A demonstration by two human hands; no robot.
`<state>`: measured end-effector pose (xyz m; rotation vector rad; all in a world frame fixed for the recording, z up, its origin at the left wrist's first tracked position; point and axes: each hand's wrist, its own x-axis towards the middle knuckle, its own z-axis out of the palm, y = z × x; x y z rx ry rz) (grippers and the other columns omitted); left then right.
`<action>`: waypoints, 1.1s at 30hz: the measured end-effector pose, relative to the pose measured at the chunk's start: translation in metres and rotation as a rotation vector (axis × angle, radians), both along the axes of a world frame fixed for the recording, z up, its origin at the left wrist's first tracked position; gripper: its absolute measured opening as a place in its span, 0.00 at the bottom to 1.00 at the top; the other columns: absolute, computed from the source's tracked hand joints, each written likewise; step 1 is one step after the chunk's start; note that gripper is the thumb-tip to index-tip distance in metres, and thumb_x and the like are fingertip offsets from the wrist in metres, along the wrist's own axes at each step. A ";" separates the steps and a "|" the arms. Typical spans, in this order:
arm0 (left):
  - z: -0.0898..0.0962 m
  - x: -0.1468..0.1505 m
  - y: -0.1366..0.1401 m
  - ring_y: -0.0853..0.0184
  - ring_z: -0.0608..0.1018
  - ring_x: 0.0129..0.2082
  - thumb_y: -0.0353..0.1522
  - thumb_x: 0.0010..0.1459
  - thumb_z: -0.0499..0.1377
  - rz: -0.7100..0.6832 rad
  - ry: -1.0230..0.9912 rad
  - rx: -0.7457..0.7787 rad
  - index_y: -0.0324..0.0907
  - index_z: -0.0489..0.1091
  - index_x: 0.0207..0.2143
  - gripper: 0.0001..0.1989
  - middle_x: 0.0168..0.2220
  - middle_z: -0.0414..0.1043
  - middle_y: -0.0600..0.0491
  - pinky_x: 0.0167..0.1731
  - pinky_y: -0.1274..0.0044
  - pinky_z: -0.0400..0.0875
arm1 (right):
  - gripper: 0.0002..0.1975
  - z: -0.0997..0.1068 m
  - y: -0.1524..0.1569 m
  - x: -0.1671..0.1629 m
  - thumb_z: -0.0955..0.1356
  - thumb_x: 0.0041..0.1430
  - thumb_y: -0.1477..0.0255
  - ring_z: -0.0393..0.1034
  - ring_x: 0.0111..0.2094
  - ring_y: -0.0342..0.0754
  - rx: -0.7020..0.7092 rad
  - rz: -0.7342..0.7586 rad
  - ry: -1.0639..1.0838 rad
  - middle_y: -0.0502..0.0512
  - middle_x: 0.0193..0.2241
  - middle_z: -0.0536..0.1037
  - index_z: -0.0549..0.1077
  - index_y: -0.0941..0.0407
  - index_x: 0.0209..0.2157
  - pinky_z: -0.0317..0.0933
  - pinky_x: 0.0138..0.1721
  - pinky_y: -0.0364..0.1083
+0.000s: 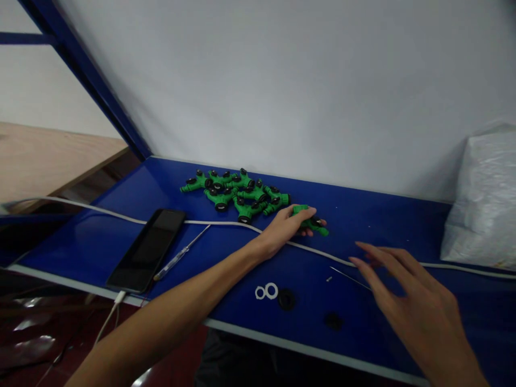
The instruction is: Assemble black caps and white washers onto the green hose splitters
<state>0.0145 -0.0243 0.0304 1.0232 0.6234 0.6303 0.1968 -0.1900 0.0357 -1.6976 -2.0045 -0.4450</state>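
Note:
My left hand (284,228) is closed around a green Y-shaped hose splitter (301,208) with black valve levers, partly covered by my fingers. Just left of it, several similar green splitters (252,191) lie grouped toward the wall. My right hand (415,295) hovers over the right side of the table with fingers apart, holding nothing. Near its thumb lies a thin metal rod (350,278); its other end is hidden by the hand. A tiny metal piece (329,279) rests beside the rod. Two white rings (271,291), a black ring (286,299) and a small dark part (333,321) lie closer to me.
A black phone (148,250) with a charging cable (108,322) lies on the blue table (226,258), beside a clear-handled screwdriver (177,258). One white cable (220,222) crosses the tabletop, passing under my left wrist. At the right stands a plastic-wrapped bundle (481,199) against the wall.

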 end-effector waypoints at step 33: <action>0.000 -0.001 0.000 0.75 0.63 0.23 0.45 0.59 0.63 -0.077 0.023 0.052 0.39 0.70 0.40 0.18 0.42 0.82 0.44 0.31 0.76 0.58 | 0.09 0.064 -0.015 -0.036 0.63 0.73 0.66 0.79 0.35 0.48 0.041 -0.054 0.049 0.53 0.39 0.81 0.71 0.49 0.50 0.69 0.43 0.46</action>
